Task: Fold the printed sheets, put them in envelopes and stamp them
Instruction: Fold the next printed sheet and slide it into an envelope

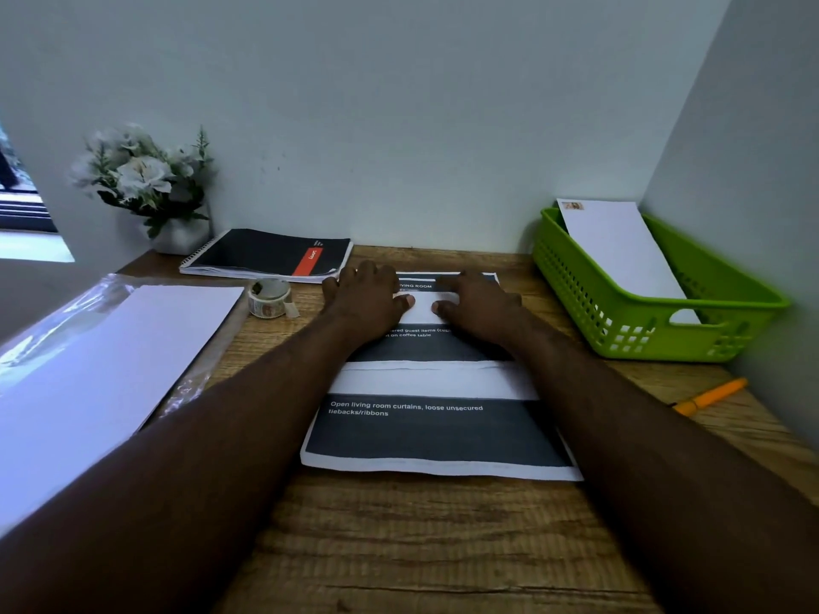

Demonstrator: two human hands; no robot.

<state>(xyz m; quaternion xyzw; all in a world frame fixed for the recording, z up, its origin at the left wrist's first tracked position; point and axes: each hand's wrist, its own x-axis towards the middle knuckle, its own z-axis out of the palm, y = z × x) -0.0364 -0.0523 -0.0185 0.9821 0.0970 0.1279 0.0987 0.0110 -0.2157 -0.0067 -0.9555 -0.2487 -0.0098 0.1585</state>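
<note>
While the sheets (436, 429) are lying flat on the desk (399, 547) nearest the person, both forearms are reaching over them toward the far edge. A crease is already showing across the middle of the top page. Further up, the left hand (365, 299) and the right hand (481, 303) are pressing on the top part of the paper, fingers fairly straight and thumbs pointing inward, gripping nothing.

To the left, a pack of envelopes (106, 370) in clear wrap is lying near the desk edge, and a stamp roll (269, 298) is sitting just beyond it, close to the left hand. On the right, a pen (711, 396) is resting near a green basket (589, 294), which is holding one stamped envelope (620, 250). A notebook (266, 254) and flowers (142, 175) are standing against the wall.

More than one page seems to be stacked here, so uneven pressure from the palms is likely to skew the pile and give a crooked fold. A slanted fold may then be jamming in an envelope.
</note>
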